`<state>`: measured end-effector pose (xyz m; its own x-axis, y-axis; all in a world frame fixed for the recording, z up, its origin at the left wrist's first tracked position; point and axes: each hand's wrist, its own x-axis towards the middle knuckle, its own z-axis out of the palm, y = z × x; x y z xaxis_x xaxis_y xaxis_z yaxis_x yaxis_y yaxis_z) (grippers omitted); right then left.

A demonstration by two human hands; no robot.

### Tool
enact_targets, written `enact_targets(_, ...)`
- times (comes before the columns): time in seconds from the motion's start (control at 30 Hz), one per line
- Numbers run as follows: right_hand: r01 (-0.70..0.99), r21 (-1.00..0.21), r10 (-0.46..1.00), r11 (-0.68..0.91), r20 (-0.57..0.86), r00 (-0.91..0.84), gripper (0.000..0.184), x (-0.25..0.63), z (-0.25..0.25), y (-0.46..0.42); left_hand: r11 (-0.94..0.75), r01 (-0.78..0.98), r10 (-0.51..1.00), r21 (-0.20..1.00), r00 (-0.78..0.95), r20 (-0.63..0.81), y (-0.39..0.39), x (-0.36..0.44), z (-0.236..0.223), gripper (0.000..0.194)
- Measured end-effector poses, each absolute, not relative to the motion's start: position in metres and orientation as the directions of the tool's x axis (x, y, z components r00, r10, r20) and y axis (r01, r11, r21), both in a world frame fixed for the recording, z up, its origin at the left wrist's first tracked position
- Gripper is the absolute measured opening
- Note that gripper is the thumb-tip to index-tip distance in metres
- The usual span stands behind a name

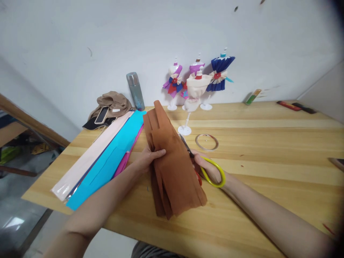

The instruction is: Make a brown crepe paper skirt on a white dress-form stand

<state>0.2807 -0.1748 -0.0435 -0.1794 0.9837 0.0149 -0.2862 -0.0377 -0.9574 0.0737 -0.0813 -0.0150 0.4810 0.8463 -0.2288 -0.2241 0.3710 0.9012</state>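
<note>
Folded brown crepe paper is raised over the front of the table, tilted, with several layers showing. My left hand grips its left edge, thumb lying across the front and the other fingers hidden behind. On the right side, my right hand is closed round a pair of scissors with a yellow handle; part of a red handle shows beneath. The dark blades point up and left along the paper's right edge. Whether they touch the paper I cannot tell.
Pink, blue and magenta paper sheets lie at left, below a cloth cap, a phone and a flask. Small dressed mannequins stand behind. A ring of tape, a glue bottle and a red box cutter are at right.
</note>
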Motion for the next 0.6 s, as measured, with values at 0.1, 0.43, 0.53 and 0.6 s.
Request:
enact_targets(0.1, -0.345, -0.932, 0.977, -0.107, -0.035, -0.209, 0.052, 0.281, -0.042, -0.176, 0.360, -0.218, 0.851, 0.907, 0.476, -0.223, -0.083, 0.074, -0.011, 0.081)
enact_targets(0.43, -0.391, -0.915, 0.984, -0.100, -0.032, -0.175, 0.049, 0.279, -0.037, -0.177, 0.322, -0.126, 0.831, 0.938, 0.513, -0.216, -0.089, 0.075, -0.003, 0.083)
enact_targets(0.53, -0.381, -0.917, 0.981, -0.116, -0.045, -0.190, 0.050, 0.279, -0.033, -0.179, 0.314, -0.133, 0.827, 0.940, 0.524, -0.202, -0.089, 0.075, -0.004, 0.084)
enact_targets(0.6, -0.339, -0.934, 0.983, -0.109, -0.050, -0.177, 0.053, 0.279, -0.032, -0.178, 0.312, -0.145, 0.830, 0.939, 0.523, -0.195, -0.088, 0.075, -0.004, 0.087)
